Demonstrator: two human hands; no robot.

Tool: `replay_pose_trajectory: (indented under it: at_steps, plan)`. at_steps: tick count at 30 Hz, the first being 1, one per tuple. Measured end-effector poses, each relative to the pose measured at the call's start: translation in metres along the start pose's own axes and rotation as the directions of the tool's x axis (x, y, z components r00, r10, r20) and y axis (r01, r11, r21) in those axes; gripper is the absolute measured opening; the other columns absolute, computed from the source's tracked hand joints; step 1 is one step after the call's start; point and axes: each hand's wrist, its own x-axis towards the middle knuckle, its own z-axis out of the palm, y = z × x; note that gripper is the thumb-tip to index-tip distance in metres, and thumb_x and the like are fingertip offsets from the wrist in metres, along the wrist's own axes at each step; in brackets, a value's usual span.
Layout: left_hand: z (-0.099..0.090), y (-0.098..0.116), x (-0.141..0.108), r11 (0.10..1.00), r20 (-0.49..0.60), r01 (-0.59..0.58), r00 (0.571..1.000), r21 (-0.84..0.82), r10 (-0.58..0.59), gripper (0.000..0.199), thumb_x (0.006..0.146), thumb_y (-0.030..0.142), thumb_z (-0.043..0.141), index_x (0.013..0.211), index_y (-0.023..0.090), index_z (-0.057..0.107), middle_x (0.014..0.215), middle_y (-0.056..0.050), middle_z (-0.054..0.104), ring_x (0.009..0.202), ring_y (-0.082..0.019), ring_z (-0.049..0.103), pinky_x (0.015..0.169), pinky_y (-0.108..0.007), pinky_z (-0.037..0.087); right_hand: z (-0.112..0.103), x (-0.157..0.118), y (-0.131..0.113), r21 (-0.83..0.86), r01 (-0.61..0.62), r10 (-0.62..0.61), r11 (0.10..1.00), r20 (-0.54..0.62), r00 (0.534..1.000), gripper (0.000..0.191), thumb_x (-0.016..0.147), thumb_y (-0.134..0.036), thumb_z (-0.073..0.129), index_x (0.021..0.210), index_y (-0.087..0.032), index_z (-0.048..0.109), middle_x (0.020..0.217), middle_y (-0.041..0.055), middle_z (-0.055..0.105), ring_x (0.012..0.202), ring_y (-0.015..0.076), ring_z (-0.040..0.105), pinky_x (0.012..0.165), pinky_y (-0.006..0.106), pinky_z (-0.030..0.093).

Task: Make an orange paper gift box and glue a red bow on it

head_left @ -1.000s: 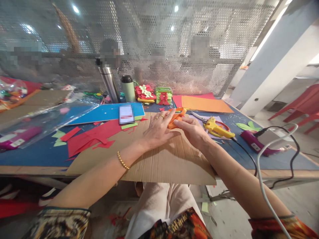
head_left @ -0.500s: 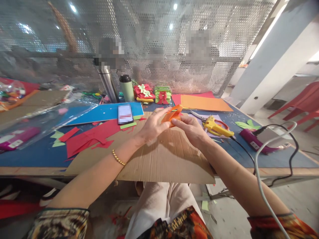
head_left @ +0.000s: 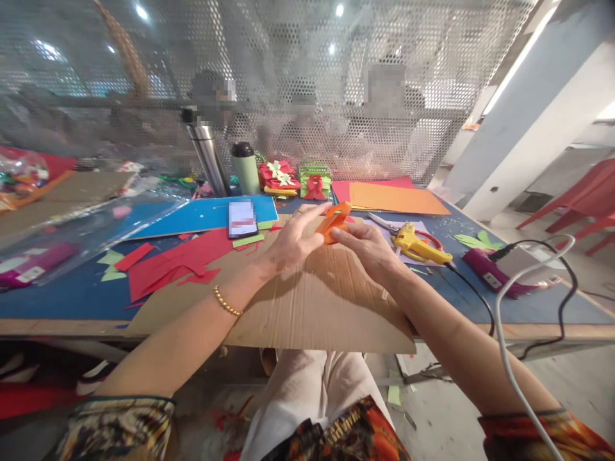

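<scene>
Orange paper (head_left: pixel 328 225) between both hands, over cardboard (head_left: pixel 317 307), long side slanting away to right. Left hand (head_left: pixel 294 242) pinches left side, right hand (head_left: pixel 368 248) pinches near right side. Neither nearer.

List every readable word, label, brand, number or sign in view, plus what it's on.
No legible text.
Phone: screen pixelated, unreadable.
Left purple block: white patch, too blurred.
Right purple block: pale markings, too small.
Patterned garment: gold marks, no words I can make out.
</scene>
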Motion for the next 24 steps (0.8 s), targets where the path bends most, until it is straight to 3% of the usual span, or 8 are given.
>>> replay_pose_trajectory:
  at_steps: [6,12,16,24]
  plan:
    - [-0.0004,0.0038,-0.0006,1.000,0.040,0.010,0.999,0.014,-0.010,0.059,0.091,0.030,0.061,0.149,0.020,0.060,0.150,-0.014,0.064,0.142,-0.031,0.058,0.125,-0.054,0.044,0.0009,-0.0016,-0.0022,-0.003,0.006,-0.006,1.000,0.019,1.000,0.046,0.075,-0.070,0.085,0.079,-0.024,0.084,0.089,0.0044,0.079,0.093,0.0230,0.070,0.100,0.042,0.050]
    - [-0.0036,0.0024,-0.0006,1.000,0.062,0.005,0.998,0.011,-0.005,0.058,0.095,0.032,0.064,0.151,0.021,0.059,0.148,-0.015,0.065,0.138,-0.031,0.061,0.122,-0.055,0.046,0.0002,-0.0001,-0.0019,-0.001,0.028,-0.028,1.000,-0.052,0.998,0.049,0.068,-0.073,0.087,0.075,-0.025,0.083,0.089,0.0037,0.079,0.092,0.0233,0.068,0.095,0.042,0.051]
    - [-0.0050,0.0021,-0.0010,1.000,0.141,-0.004,0.990,-0.009,0.006,0.057,0.097,0.032,0.064,0.152,0.022,0.059,0.148,-0.014,0.065,0.140,-0.030,0.060,0.122,-0.053,0.046,-0.0013,0.0016,0.0021,0.048,-0.012,0.013,0.999,-0.033,0.999,0.037,0.071,-0.062,0.091,0.077,-0.026,0.084,0.088,0.0034,0.079,0.094,0.0232,0.070,0.097,0.042,0.050]
    - [-0.0013,0.0015,-0.0030,0.997,0.179,-0.057,0.983,0.060,0.045,0.053,0.104,0.035,0.055,0.156,0.021,0.055,0.153,-0.014,0.059,0.144,-0.029,0.055,0.125,-0.049,0.043,-0.0021,0.0037,0.0049,0.121,-0.102,0.109,0.987,-0.053,0.993,0.029,0.061,-0.046,0.097,0.079,-0.027,0.085,0.087,0.0016,0.080,0.091,0.0212,0.069,0.097,0.043,0.051]
